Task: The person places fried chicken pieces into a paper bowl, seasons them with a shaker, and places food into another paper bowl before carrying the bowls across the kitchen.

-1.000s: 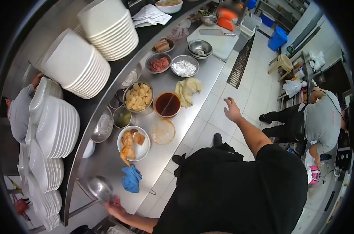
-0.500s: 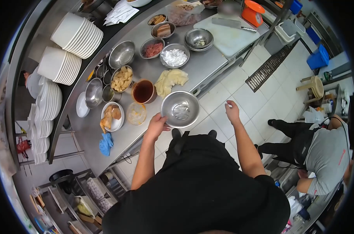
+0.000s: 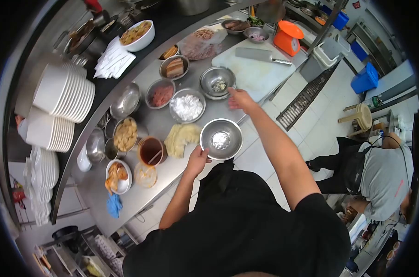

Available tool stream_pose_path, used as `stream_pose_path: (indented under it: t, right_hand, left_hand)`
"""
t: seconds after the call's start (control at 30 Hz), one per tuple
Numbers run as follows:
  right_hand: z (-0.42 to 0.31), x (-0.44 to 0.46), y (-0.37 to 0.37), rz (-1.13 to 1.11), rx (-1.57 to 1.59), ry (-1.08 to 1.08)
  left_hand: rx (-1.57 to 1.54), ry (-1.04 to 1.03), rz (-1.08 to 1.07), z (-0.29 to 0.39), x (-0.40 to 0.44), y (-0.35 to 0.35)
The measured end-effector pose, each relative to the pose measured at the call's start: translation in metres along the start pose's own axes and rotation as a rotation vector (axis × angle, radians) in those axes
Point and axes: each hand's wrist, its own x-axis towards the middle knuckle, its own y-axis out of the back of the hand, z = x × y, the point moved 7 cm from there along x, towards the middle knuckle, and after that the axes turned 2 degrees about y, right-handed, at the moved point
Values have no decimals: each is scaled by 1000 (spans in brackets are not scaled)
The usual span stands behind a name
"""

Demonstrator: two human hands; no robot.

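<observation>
Silvery, shiny-bottomed bowl (image 3: 221, 139) in the grip of the left hand (image 3: 198, 161), right hand (image 3: 241, 100) at stacked bowls (image 3: 208, 82), hold unclear

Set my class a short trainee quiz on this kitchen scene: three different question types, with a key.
1. True or false: the left hand holds a metal bowl at its edge.
2. Fill in: the cleaver lies on the white ____.
3. Which is nearest the right hand?
a) orange scale
b) stacked metal bowls
c) floor grate

Key: 1. True; 2. cutting board; 3. b
</observation>
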Motion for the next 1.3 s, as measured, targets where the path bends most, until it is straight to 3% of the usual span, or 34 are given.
stream_pose_path:
  t: [0.1, 0.23, 0.33, 0.53, 0.67, 0.87, 0.97, 1.03, 1.13, 1.17, 1.23, 1.3]
  right_hand:
    - [13, 64, -2, -114, -47, -88]
    - [9, 96, 2, 101, -46, 9]
    - [-29, 85, -1, 67, -77, 61]
    - [-105, 61, 29, -68, -127, 277]
    - [-115, 29, 51, -207, -200, 241]
    - [-56, 42, 58, -419, -226, 146]
    - [-37, 65, 62, -464, -416, 47]
    - [-58, 64, 64, -480, -664, 208]
    - [-88, 64, 91, -410, -646, 354]
    - [-91, 64, 99, -410, -654, 368]
    - [-84, 88, 119, -270, -784, 713]
    - [-85, 97, 142, -225, -780, 717]
  left_hand:
    - [34, -91, -24, 11, 27, -6]
    - [-170, 35, -102, -3, 71, -17]
    - [-253, 123, -98, -11, 101, -20]
    - [-328, 8, 37, 7, 150, -33]
    - [-480, 65, 100, 42, 161, -49]
    - [-653, -43, 72, 53, 167, -75]
    - [-663, -101, 169, 58, 154, -83]
    - [-225, -18, 117, 3, 167, -64]
    - [-220, -80, 374, 21, 134, -67]
    - [-43, -89, 485, 6, 130, -54]
    - [448, -187, 792, 22, 103, -42]
    - [480, 46, 925, 24, 86, -32]
